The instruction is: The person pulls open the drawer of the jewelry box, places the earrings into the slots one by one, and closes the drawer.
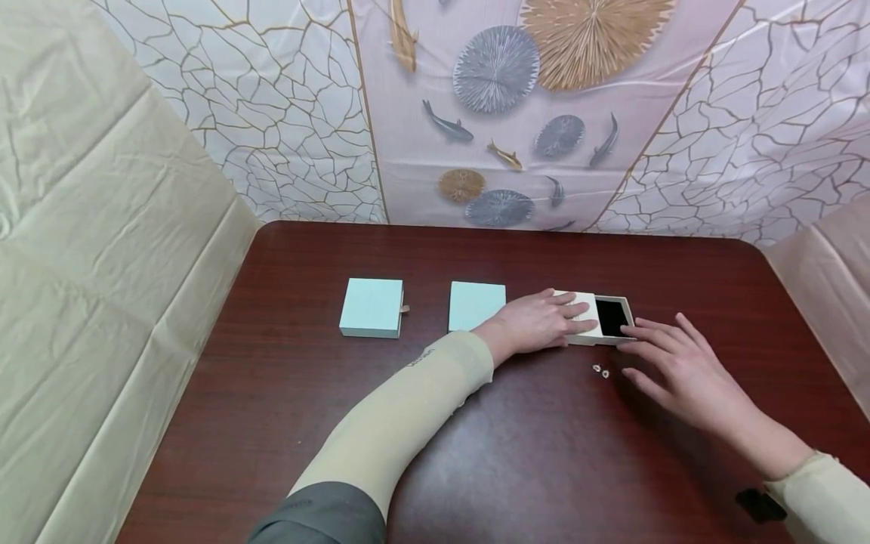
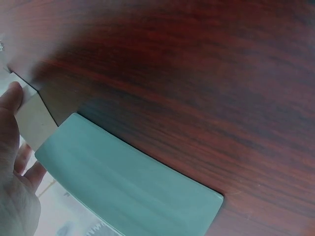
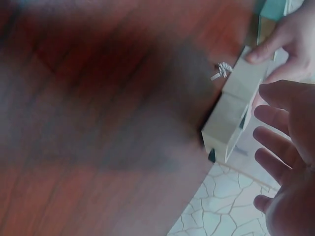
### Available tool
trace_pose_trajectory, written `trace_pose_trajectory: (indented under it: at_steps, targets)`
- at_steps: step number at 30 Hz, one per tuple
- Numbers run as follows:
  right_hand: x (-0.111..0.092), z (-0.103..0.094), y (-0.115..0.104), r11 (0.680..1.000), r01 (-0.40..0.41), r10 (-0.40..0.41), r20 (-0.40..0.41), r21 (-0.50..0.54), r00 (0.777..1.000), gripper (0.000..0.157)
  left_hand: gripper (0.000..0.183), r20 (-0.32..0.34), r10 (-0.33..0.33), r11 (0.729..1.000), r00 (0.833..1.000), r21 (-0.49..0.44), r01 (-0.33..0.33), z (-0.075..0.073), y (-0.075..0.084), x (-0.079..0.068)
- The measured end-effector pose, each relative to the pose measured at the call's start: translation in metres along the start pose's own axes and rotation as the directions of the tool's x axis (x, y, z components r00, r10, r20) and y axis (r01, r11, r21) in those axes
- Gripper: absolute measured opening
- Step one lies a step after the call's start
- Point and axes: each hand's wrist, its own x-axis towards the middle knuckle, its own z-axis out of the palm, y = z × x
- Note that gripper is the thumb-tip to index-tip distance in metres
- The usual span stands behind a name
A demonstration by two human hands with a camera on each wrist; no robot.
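My left hand (image 1: 537,321) grips the white sliding box (image 1: 586,298), fingers over its top and thumb along its near side. The box's drawer (image 1: 628,306) is pulled partway out to the right, showing a black lining (image 1: 612,319). In the right wrist view a dark tab (image 3: 212,155) hangs at the drawer's end. My right hand (image 1: 686,374) hovers at the drawer's right end, fingers spread and holding nothing. Two small shiny pieces like earrings (image 1: 606,374) lie on the table just in front of the box.
A pale turquoise box (image 1: 477,304) lies left of the white one, partly behind my left wrist. Farther left stands another turquoise box (image 1: 371,306) with a small tab (image 1: 405,309) on its right side. The dark red wooden table (image 1: 224,423) meets a patterned cloth (image 1: 306,113) at the back.
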Motion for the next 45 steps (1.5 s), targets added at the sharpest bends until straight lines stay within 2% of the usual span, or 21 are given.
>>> trace_pose_trajectory:
  at_steps: [2, 7, 19, 33, 45]
  targets:
    - [-0.001, 0.003, -0.005, 1.000, 0.021, -0.021, -0.016, -0.013, 1.000, 0.069, 0.057, 0.005, 0.001, 1.000, 1.000, -0.002, -0.001, 0.000, 0.001, 0.000]
    - [-0.004, 0.011, -0.013, 0.998, 0.046, -0.047, -0.030, -0.037, 0.998, 0.066, 0.057, 0.018, -0.002, 1.000, 1.000, -0.004, 0.002, 0.000, 0.002, 0.001]
    - [-0.011, 0.025, -0.017, 0.998, 0.034, -0.034, -0.012, -0.053, 0.999, 0.070, 0.057, 0.030, -0.021, 1.000, 0.999, -0.021, 0.021, 0.000, 0.001, 0.002]
    - [-0.003, 0.037, -0.019, 0.997, 0.053, -0.055, -0.034, -0.050, 0.998, 0.062, 0.058, 0.039, -0.016, 0.999, 0.999, -0.033, 0.017, -0.001, 0.001, 0.002]
    - [0.005, 0.045, -0.018, 0.992, 0.124, -0.124, -0.081, -0.013, 0.989, 0.058, 0.058, 0.040, -0.015, 0.999, 0.999, -0.028, 0.016, -0.001, 0.001, 0.002]
